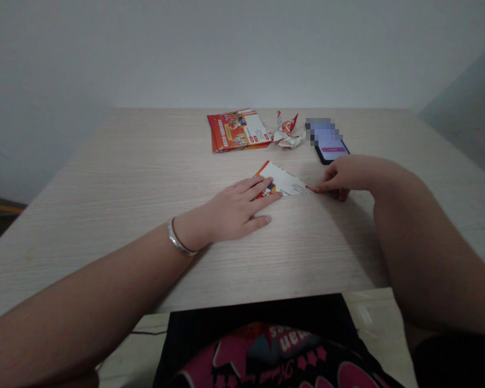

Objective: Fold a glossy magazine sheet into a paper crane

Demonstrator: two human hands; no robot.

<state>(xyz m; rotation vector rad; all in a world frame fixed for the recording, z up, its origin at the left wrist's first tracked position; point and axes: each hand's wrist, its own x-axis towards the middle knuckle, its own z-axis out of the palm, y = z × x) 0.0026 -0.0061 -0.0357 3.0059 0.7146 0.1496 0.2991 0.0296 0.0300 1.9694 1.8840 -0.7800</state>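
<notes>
A printed paper leaflet [288,182], white with orange and red parts, lies on the table folded into a triangle shape. Across its left end my left hand [238,210] rests flat, fingers stretched out and spread, with a silver bangle on the wrist. At the leaflet's pointed right end, my right hand [339,175] is closed, thumb and index finger meeting at the tip. Its other fingers curl under the palm and are partly hidden. The left part of the leaflet is covered by my left fingers.
Behind the leaflet lies a stack of similar orange leaflets [236,132]. Beside it are a crumpled paper piece [289,137] and a phone [327,145] with its screen lit. The pale wooden table [117,178] meets a white wall at the back.
</notes>
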